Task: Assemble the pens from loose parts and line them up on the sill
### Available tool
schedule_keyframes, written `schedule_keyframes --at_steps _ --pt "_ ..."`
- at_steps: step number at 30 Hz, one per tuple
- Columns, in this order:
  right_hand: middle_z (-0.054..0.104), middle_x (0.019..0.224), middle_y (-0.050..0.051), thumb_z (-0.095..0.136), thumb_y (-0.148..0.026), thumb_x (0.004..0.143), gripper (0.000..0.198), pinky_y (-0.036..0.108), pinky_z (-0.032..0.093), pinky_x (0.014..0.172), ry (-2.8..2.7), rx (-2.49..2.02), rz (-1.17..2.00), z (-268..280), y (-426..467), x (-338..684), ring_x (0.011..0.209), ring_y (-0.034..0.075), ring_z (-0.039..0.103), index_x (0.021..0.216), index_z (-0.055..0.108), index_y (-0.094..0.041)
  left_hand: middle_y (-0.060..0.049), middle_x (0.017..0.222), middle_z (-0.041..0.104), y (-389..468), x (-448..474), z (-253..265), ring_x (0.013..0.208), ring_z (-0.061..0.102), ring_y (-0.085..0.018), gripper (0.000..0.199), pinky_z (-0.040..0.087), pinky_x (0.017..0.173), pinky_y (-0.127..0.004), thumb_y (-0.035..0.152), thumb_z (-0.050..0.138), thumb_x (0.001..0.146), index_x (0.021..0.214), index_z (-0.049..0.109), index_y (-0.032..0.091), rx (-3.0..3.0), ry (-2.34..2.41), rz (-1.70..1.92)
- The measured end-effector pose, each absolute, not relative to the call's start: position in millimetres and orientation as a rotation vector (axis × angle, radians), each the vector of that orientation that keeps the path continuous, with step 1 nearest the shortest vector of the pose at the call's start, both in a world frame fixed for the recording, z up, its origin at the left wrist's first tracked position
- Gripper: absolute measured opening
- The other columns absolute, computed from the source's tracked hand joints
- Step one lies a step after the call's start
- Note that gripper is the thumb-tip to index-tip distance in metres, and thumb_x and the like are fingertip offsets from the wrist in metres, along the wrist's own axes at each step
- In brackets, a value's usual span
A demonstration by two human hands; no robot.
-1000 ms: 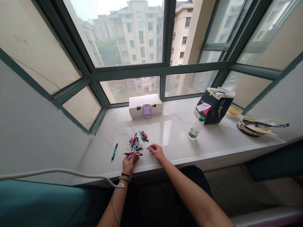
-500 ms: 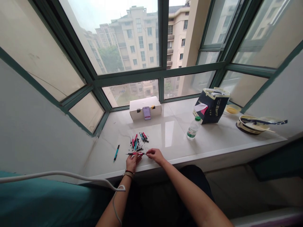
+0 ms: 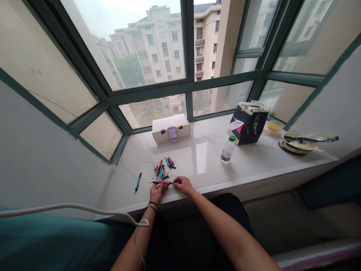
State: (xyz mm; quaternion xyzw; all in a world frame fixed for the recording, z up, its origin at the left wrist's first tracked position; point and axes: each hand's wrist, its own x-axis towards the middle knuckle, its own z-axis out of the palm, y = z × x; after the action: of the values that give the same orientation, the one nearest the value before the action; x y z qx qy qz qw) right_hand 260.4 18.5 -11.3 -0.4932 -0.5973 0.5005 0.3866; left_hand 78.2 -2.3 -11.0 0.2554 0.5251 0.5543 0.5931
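Holding the red pen (image 3: 159, 182) near sill edge (image 3: 248, 181): left hand (image 3: 158, 192), perhaps right hand (image 3: 182, 184).

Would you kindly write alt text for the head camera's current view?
A person's left hand holds a red-and-black pen over a white windowsill, with the right hand at its end. Loose pen parts lie just beyond, a blue pen to the left, a bottle and bag to the right.
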Motion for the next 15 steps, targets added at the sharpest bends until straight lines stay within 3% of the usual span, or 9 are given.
schedule_keyframes --at_steps 15 --pt "0.070 0.074 0.004 0.070 -0.029 0.072 0.017 0.029 0.053 0.063 -1.365 -1.185 1.397 -7.3 18.4 258.9 0.061 0.017 0.067 0.084 0.065 -0.018 -0.011 0.084 0.076 -1.7 80.4 -9.8 0.078 0.074 -0.025 0.033 0.061 0.066 -0.032 0.030 0.078 0.072 0.092 0.056 0.015 0.634 1.266 1.295"
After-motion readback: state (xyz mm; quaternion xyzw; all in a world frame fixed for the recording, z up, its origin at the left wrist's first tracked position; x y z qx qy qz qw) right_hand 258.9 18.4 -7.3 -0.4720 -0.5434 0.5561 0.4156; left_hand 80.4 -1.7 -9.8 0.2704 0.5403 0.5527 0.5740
